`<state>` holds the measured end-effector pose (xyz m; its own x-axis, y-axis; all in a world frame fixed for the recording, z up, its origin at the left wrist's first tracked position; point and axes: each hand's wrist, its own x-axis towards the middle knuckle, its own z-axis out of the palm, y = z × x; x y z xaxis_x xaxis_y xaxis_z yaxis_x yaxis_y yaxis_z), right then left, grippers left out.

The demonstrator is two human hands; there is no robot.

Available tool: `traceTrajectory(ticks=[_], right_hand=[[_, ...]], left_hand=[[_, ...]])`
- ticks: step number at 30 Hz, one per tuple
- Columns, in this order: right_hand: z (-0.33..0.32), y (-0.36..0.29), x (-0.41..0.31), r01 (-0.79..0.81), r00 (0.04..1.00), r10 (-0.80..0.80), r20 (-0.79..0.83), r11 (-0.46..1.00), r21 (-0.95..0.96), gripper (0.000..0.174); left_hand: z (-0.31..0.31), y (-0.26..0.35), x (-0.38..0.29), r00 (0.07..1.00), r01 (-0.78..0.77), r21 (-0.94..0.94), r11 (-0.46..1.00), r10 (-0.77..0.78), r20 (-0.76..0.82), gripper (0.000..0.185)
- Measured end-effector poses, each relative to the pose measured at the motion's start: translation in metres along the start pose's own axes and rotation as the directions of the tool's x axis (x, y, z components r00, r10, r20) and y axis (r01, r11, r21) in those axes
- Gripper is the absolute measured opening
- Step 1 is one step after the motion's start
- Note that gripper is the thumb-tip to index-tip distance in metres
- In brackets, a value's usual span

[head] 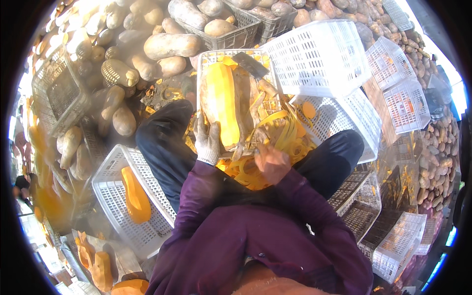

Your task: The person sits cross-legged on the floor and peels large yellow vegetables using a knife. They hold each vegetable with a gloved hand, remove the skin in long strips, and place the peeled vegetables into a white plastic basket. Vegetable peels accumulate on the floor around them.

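Observation:
A large, partly peeled squash [224,103] lies lengthwise on an upturned plastic crate [201,61] between my knees, its bright orange flesh showing along the top. My left hand [207,142], in a pale knitted glove, rests against its near left end. My bare right hand [272,161] is closed around something at the crate's near right corner; blur hides the details, and a peeler-like tool seems to reach from it. A cleaver [250,65] with a wooden handle lies at the far right of the crate. Long peel strips [291,136] are heaped below and beside it.
To the left, a white crate [110,184] holds a peeled squash [136,195]. White crates [313,55] stand at the right, one with a cut orange piece [308,110]. Unpeeled squashes [171,46] are piled ahead and leftward. More peeled squashes [101,271] lie at lower left.

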<state>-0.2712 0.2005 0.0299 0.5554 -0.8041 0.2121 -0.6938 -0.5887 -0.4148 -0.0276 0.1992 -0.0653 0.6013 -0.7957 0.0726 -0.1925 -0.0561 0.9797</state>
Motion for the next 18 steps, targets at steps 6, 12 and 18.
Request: traceTrajectory(ticks=[6,12,18], right_hand=[[0.06,0.073,0.136,-0.183,0.97,0.226,-0.095,0.926,0.329,0.032],[0.12,0.061,0.138,-0.173,0.913,0.373,-0.162,0.715,0.677,0.036],[0.086,0.054,0.151,-0.208,0.944,0.279,-0.174,0.917,0.342,0.031]], left_hand=[[0.011,0.03,0.019,0.973,0.092,-0.283,0.955,-0.026,0.231,0.082],[0.015,0.04,0.037,0.944,0.174,-0.416,0.892,-0.031,0.328,0.094],[0.022,0.038,0.057,0.957,0.102,-0.24,0.966,-0.029,0.288,0.094]])
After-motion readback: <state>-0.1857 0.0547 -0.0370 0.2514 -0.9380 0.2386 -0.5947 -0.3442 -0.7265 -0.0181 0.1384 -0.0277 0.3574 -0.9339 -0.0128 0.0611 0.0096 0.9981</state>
